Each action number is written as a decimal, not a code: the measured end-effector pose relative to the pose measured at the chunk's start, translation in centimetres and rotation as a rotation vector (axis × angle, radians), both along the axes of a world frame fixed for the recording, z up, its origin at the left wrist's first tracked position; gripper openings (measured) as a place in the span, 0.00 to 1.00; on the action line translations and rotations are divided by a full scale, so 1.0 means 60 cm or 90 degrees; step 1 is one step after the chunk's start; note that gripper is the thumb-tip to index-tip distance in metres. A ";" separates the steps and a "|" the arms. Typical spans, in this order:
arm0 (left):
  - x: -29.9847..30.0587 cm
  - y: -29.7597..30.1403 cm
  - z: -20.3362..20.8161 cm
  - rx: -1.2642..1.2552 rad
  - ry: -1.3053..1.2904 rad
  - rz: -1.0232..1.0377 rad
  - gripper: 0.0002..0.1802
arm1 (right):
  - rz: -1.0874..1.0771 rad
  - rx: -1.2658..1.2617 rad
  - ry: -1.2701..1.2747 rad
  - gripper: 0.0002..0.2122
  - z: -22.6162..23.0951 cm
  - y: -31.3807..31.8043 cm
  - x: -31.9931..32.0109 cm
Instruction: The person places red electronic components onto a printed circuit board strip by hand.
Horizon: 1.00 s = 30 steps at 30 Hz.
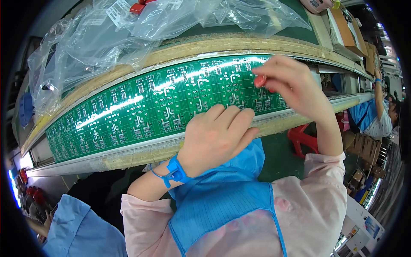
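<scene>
A long panel of green circuit boards (180, 98) lies in a metal-edged track, with rows of small parts and white markings on it. My right hand (295, 83) is raised above the panel's right part, fingers closed in a pinch on a small red round component (260, 81). More red shows under its fingers, mostly covered. My left hand (218, 137) rests at the panel's near edge, over the front rail. Its fingers are curled together and their tips are hidden, so what they hold cannot be seen. A blue wrist strap (176, 171) circles the left wrist.
Clear plastic bags (107, 36), with red items at the top, lie beyond the track's far wooden rail (239, 44). The near rail (124, 161) runs along my front. A red stool (302, 139) stands below. Other people sit at left (81, 227) and far right (376, 115).
</scene>
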<state>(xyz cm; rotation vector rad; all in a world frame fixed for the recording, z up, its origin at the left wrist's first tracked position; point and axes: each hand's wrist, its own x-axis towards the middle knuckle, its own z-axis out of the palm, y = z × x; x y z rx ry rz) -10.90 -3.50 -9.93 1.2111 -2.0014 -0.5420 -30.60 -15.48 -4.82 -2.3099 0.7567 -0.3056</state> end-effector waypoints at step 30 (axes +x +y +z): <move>-0.015 -0.001 -0.028 0.029 -0.174 0.021 0.22 | -0.040 -0.001 -0.007 0.11 -0.062 -0.054 0.003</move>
